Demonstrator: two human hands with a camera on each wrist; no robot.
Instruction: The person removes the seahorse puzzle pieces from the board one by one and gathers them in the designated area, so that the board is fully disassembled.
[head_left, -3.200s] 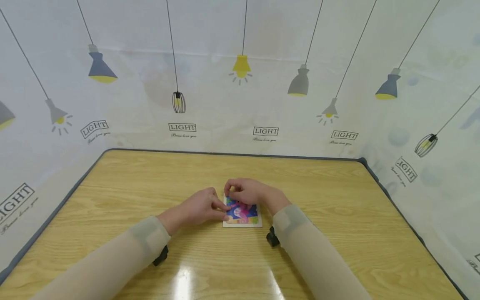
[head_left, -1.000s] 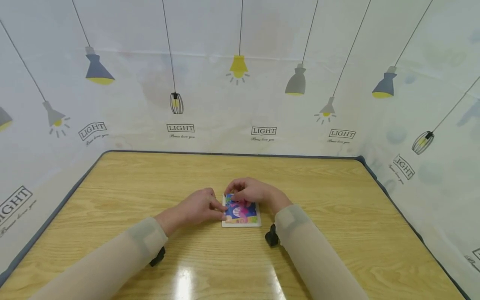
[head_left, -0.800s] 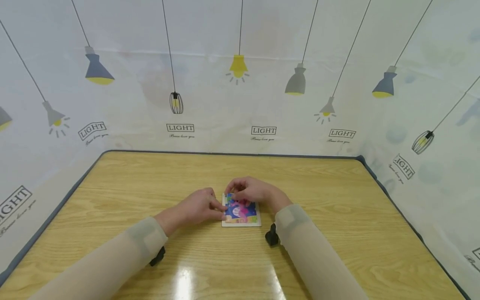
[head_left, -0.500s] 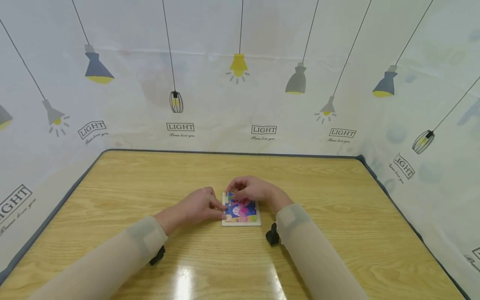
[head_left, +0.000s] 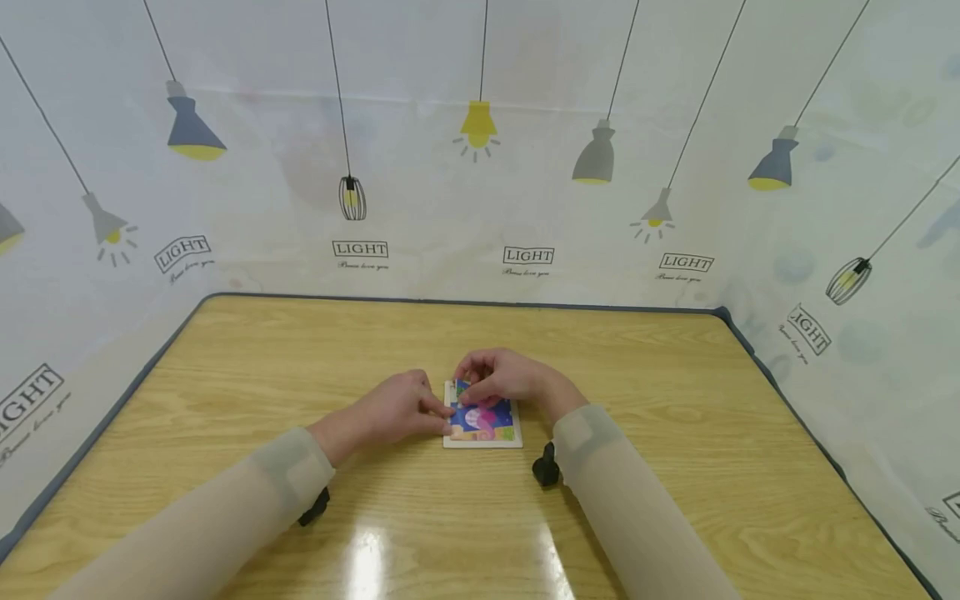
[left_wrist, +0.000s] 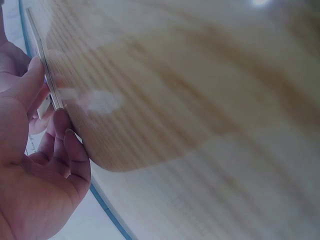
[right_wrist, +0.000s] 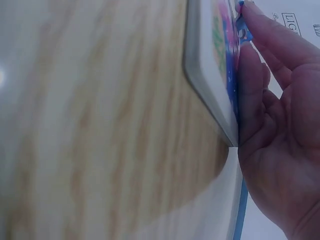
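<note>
A small picture jigsaw puzzle with a pink and blue design lies flat on the table in a white-bordered board. At its upper left, my right hand pinches a blue puzzle piece between thumb and fingers; the piece looks tilted up from the board. My left hand holds the board's left edge, thumb and index finger at the rim. In the left wrist view, the left thumb lies over the board's side and other fingers touch the edge. The right hand hides the puzzle's upper right part.
The wooden table has a dark edge strip. Behind and beside it hangs a pale wall covering printed with lamps. A black wrist camera sits under the right sleeve.
My right hand has shifted slightly right, and its thumb lies nearer the left of the puzzle. The pinched piece appears more raised. My left hand stays at the board's left edge.
</note>
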